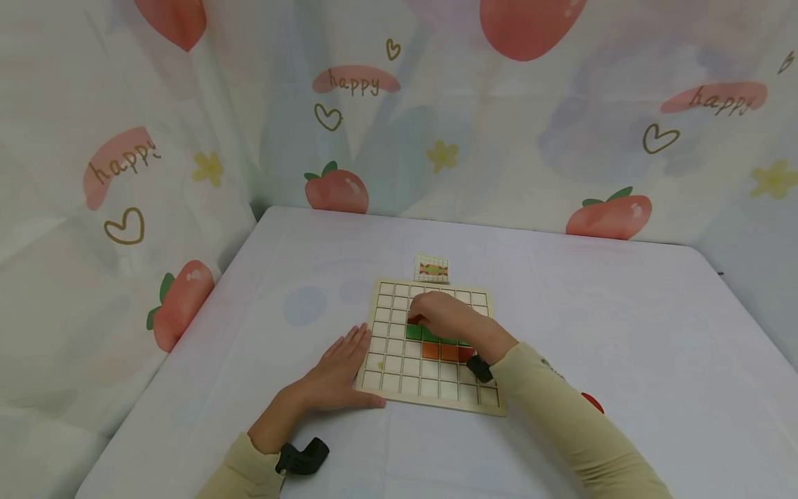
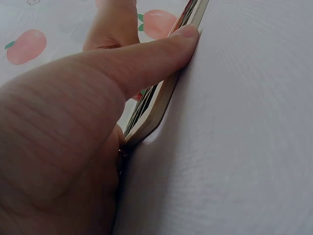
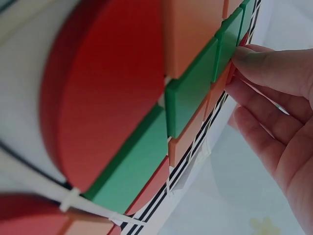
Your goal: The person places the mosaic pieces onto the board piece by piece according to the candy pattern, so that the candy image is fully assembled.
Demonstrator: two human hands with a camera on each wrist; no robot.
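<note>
One board (image 1: 391,364), one card (image 1: 431,267), one table (image 1: 561,291). Four green pieces (image 3: 132,164) (image 3: 193,93) (image 3: 228,41) (image 3: 248,14) show in the right wrist view, two orange pieces (image 1: 431,350) (image 1: 449,352) in the head view; the full count on the board is hidden. One loose red piece (image 1: 593,402). Two sleeves (image 1: 243,471) (image 1: 573,416), two black wristbands (image 1: 303,457) (image 1: 479,369). Three "happy" labels (image 1: 122,165) (image 1: 355,82) (image 1: 713,98), three yellow flowers (image 1: 208,168) (image 1: 442,156) (image 1: 773,179).

Below the fingers (image 1: 352,341) spreads a white-covered table (image 1: 573,312), its far corners rounded. Beyond the fingers rises a pale pastel backdrop (image 1: 492,125) printed with red fruit (image 1: 337,191), yellow flowers (image 1: 442,156), gold hearts (image 1: 321,111) and "happy"; to their left, a matching, wrinkled side hanging (image 1: 50,291). Soft, fairly dim light surrounds the fingers.
</note>
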